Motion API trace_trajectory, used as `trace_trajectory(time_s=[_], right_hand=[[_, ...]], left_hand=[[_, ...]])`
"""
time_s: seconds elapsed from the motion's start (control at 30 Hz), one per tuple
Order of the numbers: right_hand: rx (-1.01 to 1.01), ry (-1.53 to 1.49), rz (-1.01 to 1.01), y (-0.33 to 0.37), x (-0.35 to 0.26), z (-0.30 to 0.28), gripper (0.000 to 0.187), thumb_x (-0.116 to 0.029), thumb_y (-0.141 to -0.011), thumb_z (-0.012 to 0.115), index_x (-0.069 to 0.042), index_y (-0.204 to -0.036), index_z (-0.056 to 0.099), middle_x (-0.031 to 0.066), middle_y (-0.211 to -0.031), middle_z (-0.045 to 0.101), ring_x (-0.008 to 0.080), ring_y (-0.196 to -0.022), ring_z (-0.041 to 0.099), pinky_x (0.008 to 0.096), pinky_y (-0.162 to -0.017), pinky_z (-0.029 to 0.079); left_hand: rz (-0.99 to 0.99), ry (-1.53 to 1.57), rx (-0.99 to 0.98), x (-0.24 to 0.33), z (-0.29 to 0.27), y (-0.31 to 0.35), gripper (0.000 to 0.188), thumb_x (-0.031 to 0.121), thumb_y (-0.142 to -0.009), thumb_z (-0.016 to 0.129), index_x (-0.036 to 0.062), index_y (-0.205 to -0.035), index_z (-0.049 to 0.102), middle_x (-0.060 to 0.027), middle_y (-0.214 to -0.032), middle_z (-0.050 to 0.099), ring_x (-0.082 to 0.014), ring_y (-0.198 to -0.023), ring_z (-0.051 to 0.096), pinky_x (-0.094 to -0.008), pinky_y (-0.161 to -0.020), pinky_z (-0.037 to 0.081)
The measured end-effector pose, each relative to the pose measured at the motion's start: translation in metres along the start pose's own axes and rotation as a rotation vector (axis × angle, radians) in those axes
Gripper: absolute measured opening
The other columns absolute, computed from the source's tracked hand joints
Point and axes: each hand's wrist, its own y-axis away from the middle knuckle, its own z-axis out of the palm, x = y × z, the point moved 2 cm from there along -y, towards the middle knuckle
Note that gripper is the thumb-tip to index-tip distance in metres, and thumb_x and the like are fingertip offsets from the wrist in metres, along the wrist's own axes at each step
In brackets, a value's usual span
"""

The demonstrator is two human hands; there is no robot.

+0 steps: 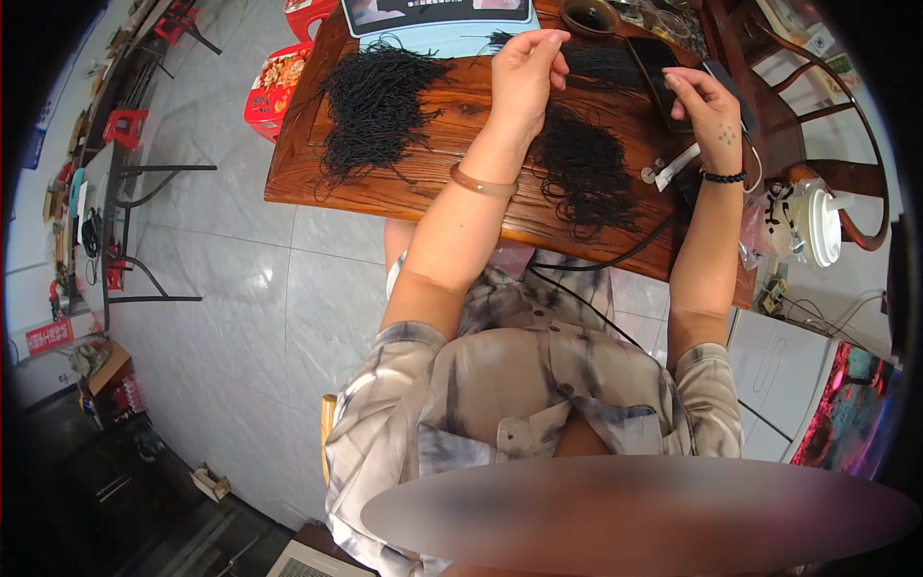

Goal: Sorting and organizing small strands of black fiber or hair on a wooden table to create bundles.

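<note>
My left hand (pixel 527 82) is raised over the wooden table (pixel 452 159), thumb and fingertips pinched together. My right hand (pixel 710 113) is also closed in a pinch, beside a dark phone (pixel 656 72). What either hand holds, if anything, is too fine to make out. A large tangled pile of thin black cords (pixel 377 111) lies left of my left hand. Between my forearms is a second pile of black cords (pixel 586 173). Farther back, a straighter bundle of black strands (pixel 606 63) lies between my hands, partly behind the left one.
A tablet (pixel 437 13) stands at the far edge, near a brown bowl (pixel 588 15). Red boxes (pixel 277 88) are left of the table. At the right are a white-lidded cup (pixel 824 228), a white cable (pixel 754 163) and a wooden chair (pixel 865 178). A black cord (pixel 615 260) crosses the front edge.
</note>
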Motion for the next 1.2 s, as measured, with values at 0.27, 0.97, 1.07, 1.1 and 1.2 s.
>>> trace_trajectory(time_s=[0.27,0.97,1.07,1.1,1.2], right_hand=[[0.043,-0.380,0.014,-0.003,0.008,-0.005,0.018,-0.011,-0.082,0.063,-0.001,-0.096,0.065,0.0024,-0.081,0.064,0.0056,-0.062,0.054,0.0165,-0.058,0.043],[-0.158,-0.123,-0.160,0.009,-0.007,0.033,0.016,-0.010,-0.082,0.063,0.000,-0.094,0.066,0.0008,-0.083,0.061,0.0055,-0.064,0.052,0.0176,-0.060,0.044],[-0.149,-0.097,-0.161,0.009,-0.006,0.032,0.015,-0.009,-0.082,0.063,0.000,-0.093,0.066,0.0010,-0.084,0.062,0.0053,-0.065,0.053,0.0178,-0.059,0.044],[-0.149,-0.098,-0.160,0.009,-0.006,0.033,0.015,-0.009,-0.082,0.063,0.000,-0.093,0.066,0.0010,-0.084,0.062,0.0053,-0.065,0.053,0.0178,-0.059,0.044],[-0.147,-0.120,-0.166,0.009,-0.006,0.034,0.014,-0.008,-0.082,0.062,0.001,-0.092,0.066,0.0012,-0.084,0.062,0.0052,-0.065,0.053,0.0179,-0.059,0.044]], left_hand=[[-0.018,-0.057,-0.024,-0.003,0.005,0.002,0.014,0.014,-0.087,0.057,0.0024,-0.091,0.063,-0.0009,-0.063,0.055,-0.0077,-0.050,0.046,-0.0203,-0.048,0.039],[0.561,-0.892,-0.195,-0.009,0.025,0.017,0.008,0.012,-0.075,0.066,0.0064,-0.081,0.066,-0.0059,-0.070,0.060,-0.0192,-0.061,0.057,-0.0286,-0.056,0.045],[0.587,-0.881,-0.210,-0.011,0.024,0.018,0.009,0.014,-0.074,0.067,0.0069,-0.080,0.066,-0.0057,-0.070,0.060,-0.0212,-0.060,0.056,-0.0302,-0.053,0.045],[0.554,-0.874,-0.219,-0.010,0.025,0.018,0.010,0.014,-0.074,0.067,0.0070,-0.081,0.066,-0.0056,-0.071,0.060,-0.0218,-0.063,0.057,-0.0305,-0.053,0.045],[0.848,-1.133,-0.171,0.000,0.027,0.017,0.015,0.013,-0.075,0.067,0.0072,-0.089,0.066,-0.0063,-0.085,0.063,-0.0201,-0.072,0.059,-0.0273,-0.064,0.046]])
